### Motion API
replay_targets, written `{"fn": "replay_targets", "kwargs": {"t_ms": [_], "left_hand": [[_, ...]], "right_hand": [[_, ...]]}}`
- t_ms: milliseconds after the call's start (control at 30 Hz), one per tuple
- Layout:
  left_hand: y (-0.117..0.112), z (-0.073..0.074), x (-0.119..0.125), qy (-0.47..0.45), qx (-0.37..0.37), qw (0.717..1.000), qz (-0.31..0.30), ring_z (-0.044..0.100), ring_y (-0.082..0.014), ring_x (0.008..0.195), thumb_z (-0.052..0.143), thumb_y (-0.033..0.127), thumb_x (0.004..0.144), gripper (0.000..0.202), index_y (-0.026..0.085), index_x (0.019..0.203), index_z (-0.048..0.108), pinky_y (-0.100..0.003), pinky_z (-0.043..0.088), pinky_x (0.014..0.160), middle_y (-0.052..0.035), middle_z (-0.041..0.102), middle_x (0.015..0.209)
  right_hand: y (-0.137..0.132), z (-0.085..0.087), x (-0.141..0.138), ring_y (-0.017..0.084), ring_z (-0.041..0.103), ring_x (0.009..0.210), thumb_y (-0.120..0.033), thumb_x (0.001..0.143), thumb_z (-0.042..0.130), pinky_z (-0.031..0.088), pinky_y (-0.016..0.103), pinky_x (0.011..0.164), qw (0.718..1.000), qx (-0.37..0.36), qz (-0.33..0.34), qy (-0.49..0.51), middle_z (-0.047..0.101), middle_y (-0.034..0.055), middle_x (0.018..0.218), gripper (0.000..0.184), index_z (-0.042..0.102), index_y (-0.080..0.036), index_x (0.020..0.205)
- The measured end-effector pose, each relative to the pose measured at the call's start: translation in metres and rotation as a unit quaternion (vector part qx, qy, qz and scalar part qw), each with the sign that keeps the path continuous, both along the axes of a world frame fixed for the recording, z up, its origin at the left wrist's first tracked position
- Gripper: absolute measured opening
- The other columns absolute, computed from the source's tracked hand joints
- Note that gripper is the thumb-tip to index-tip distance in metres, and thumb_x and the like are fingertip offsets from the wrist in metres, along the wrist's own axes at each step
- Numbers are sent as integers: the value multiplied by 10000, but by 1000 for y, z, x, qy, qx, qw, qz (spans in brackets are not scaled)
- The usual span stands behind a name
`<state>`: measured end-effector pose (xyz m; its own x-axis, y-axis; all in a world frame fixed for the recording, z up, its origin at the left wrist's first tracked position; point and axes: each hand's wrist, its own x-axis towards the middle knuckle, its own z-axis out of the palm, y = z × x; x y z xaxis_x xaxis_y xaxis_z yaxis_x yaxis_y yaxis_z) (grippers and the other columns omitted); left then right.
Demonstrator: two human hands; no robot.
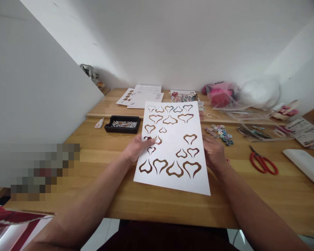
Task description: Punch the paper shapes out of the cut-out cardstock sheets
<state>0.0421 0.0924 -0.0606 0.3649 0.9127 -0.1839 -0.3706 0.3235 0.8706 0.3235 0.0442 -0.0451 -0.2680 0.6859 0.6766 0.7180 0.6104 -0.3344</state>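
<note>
I am holding a white sheet (172, 139) between my two hands, keeping it above the wooden table (159, 205) and tilting its face toward me. My left hand (136, 148) is pinching its left edge, the thumb lying on the front over a cut-out and the fingers going behind. My right hand (214, 151) is meeting the right edge; the sheet is hiding its fingertips, so I cannot tell how tightly it is closing.

The sheet is showing rows of curving heart outlines, large along the bottom, smaller in the middle, with brown showing through most of them and a bare patch at the centre.

Beyond my left hand, a black tray (121, 131) is holding small beads, and a white bottle (99, 123) is lying just beside it. Coloured spools (219, 133) are sitting near my right hand, with red-handled scissors (264, 164) lying farther right. The sheet is blocking my view of the table's middle.
</note>
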Motion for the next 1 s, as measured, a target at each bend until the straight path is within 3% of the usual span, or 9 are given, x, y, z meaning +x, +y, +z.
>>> {"fn": "replay_targets", "kwargs": {"t_ms": [133, 200, 300, 467, 700, 867, 933, 1000], "left_hand": [[1, -1, -2, -1, 11, 1000, -6, 667, -147, 566, 867, 182, 662, 268, 125, 847, 682, -268, 578, 584, -51, 731, 735], [1, -1, -3, 0, 14, 1000, -12, 658, -139, 555, 868, 184, 661, 260, 124, 833, 683, -263, 575, 581, -45, 729, 725], [3, -1, -5, 0, 13, 1000, -2, 680, -160, 591, 867, 190, 666, 278, 129, 874, 692, -279, 581, 592, -61, 747, 773], [10, 0, -9, 0, 7, 997, 76, 706, -194, 641, 863, 173, 651, 312, 131, 910, 695, -313, 606, 632, -85, 764, 831], [13, 1, -8, -7, 3, 992, 123, 705, -192, 641, 839, 124, 647, 284, 130, 886, 687, -298, 607, 625, -81, 762, 816], [13, 2, -7, -11, 3, 991, 130, 704, -191, 641, 834, 120, 648, 292, 135, 898, 684, -312, 614, 649, -70, 757, 808], [13, 2, -7, -9, 0, 991, 130, 703, -193, 637, 837, 126, 644, 296, 135, 896, 682, -312, 612, 638, -70, 754, 799], [13, 2, -8, -9, 0, 992, 129, 706, -198, 645, 841, 131, 640, 313, 132, 911, 683, -314, 613, 634, -76, 757, 816]], "right_hand": [[4, 1, 6, 205, 631, 718, -226, 915, 585, 489, 305, 674, 995, 78, -16, -63, 697, 83, 743, 233, 700, -198, 714], [7, 0, 13, 214, 648, 750, -222, 928, 574, 498, 328, 755, 993, 82, -40, -73, 714, 85, 776, 219, 724, -197, 772], [14, -2, 27, 233, 671, 841, -282, 965, 533, 493, 355, 829, 992, 20, -94, -83, 738, 73, 850, 243, 753, -219, 882], [22, -7, 51, 274, 664, 1028, -311, 970, 522, 491, 374, 849, 967, -88, -191, -145, 756, 87, 1008, 264, 773, -230, 988], [21, -7, 65, 272, 690, 923, -248, 933, 525, 513, 383, 757, 925, -170, -263, -214, 768, 85, 1001, 279, 797, -233, 993], [18, -2, 65, 296, 682, 985, -54, 804, 535, 514, 405, 826, 884, -257, -291, -262, 755, 86, 1079, 412, 796, -254, 1054], [16, 2, 64, 328, 676, 979, -39, 745, 572, 510, 431, 803, 864, -291, -308, -270, 763, 94, 1027, 432, 807, -284, 1011], [14, 5, 64, 343, 680, 916, -57, 697, 617, 505, 445, 759, 863, -300, -328, -241, 767, 106, 911, 382, 821, -299, 910]]}}
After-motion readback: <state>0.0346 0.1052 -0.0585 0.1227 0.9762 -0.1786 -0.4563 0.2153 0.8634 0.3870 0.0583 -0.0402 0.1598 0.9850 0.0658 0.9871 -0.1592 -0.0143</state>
